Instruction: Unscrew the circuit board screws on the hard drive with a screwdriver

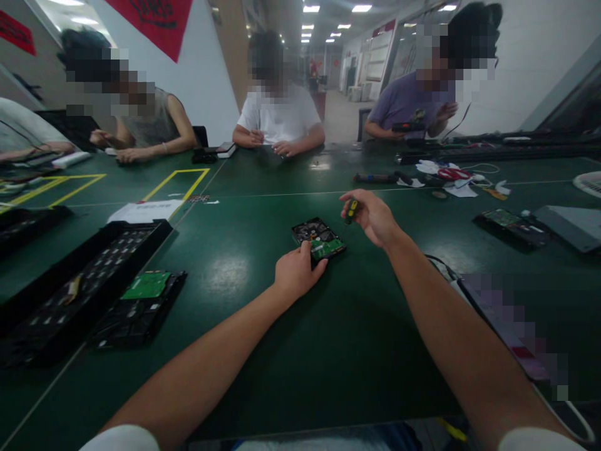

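drive pinned, driver raised

the drive (318,238) lies circuit board up at mid-table, pressed at its 7 o'clock corner by the left hand (297,271), fingers curled onto its edge. a small driver (352,211) is pinched in the right hand (372,217), held clear at the drive's 2 o'clock. a slipped tip could scratch the board, it is judged; the drive could skate if the corner press eases. open table (263,351) is left at 6 o'clock; the tray (79,285) at 9 o'clock stands well apart.

Showing one drive (318,238) under two hands (297,270) (370,216), one screwdriver (351,210), two trays (75,282) (141,307), three co-workers (280,116) sitting across one desk (244,275).
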Motion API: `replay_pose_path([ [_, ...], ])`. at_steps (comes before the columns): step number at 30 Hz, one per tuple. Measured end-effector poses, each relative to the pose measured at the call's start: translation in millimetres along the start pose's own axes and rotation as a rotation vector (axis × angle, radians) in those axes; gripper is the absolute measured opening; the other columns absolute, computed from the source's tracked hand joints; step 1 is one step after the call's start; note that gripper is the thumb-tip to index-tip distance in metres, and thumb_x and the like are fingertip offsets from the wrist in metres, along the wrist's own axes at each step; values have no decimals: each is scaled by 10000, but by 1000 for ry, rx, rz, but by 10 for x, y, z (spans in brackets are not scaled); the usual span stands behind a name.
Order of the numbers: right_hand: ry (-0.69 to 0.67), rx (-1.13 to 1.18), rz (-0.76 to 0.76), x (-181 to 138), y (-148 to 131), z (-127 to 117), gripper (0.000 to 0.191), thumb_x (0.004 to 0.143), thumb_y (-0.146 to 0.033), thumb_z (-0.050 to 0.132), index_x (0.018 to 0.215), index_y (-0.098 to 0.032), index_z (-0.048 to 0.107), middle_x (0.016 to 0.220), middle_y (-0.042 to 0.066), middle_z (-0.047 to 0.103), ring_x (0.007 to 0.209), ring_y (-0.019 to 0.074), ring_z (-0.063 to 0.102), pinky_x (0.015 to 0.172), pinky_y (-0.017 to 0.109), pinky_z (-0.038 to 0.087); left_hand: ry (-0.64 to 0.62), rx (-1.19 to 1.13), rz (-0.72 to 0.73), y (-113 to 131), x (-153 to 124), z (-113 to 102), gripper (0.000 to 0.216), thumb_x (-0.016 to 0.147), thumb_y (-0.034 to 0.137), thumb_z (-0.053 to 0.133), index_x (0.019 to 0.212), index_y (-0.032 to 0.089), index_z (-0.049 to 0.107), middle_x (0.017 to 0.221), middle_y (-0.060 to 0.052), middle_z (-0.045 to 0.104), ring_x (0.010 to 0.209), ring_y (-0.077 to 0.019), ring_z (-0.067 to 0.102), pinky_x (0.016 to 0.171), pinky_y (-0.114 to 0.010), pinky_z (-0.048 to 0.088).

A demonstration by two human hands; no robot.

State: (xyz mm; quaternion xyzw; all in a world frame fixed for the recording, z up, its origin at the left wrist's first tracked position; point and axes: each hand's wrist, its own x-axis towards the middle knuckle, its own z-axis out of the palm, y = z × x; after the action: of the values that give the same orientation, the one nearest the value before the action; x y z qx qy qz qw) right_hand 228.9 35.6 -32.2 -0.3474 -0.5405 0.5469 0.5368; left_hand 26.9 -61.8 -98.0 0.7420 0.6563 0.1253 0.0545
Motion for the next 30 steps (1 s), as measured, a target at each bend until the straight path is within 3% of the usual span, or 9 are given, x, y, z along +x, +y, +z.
replay_pose_path([
  [6,-11,62,13,-4,2,23,273,871,-478,635,782,-224,680,792,43,689,774,203,667,822,356,553,-1,7,5,3,-5,-11,540,997,617,481,1349,207,480,1096,-119,763,994,-314,746,744,-379,542],
  [11,-52,89,38,7,23,2,328,900,-510,574,801,-222,695,704,26,630,698,198,634,799,367,545,-6,12,-3,-5,-7,5,530,996,619,490,1335,211,482,1082,-117,764,989,-305,747,748,-366,537],
  [16,-65,87,33,32,46,-28,406,922,-536,512,833,-213,741,742,40,627,718,195,613,782,355,540,25,14,6,-13,-3,31,546,997,630,478,1346,210,474,1082,-117,766,974,-307,748,730,-370,536],
  [25,6,16,-4,3,11,-3,223,868,-436,670,851,-223,732,800,23,668,780,181,645,762,317,531,28,11,25,-24,2,28,541,998,622,473,1341,203,483,1087,-114,766,975,-319,748,721,-385,542],
  [30,-9,94,26,2,6,12,228,861,-444,663,806,-222,669,778,32,692,767,201,673,798,356,547,18,17,13,-19,5,32,547,998,625,473,1349,205,475,1088,-115,766,983,-314,748,734,-379,540],
])
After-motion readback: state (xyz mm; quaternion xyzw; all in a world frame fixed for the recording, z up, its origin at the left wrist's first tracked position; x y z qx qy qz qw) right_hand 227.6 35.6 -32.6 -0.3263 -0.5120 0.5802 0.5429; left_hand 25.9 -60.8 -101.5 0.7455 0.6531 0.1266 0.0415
